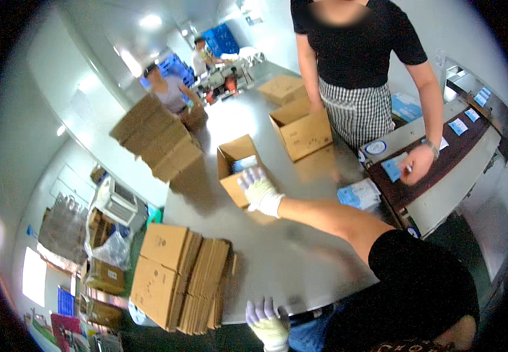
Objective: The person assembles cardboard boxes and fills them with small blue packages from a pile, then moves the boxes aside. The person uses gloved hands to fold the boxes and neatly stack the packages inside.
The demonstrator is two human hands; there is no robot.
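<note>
My right hand (pixel 260 192), in a white glove with pale purple fingertips, reaches across the metal table to an open cardboard box (pixel 233 189). Its fingers are stretched out against the box's near right side, by the rim. Blue and white packets (pixel 244 163) lie inside that box. Low in the view, at the table's front edge, my left hand (pixel 268 325) wears the same kind of glove. Its fingers are apart and it holds nothing. Nearby on the left stands a stack of flattened cardboard boxes (pixel 180 278).
Across the table (pixel 301 258), a co-worker's hand (pixel 418 164) holds a blue packet over a conveyor belt (pixel 447 149) carrying packets. More packets (pixel 359 195) lie beside it. Another open box (pixel 302 129) stands near that person. Tall folded cardboard (pixel 157 138) rises at the far left.
</note>
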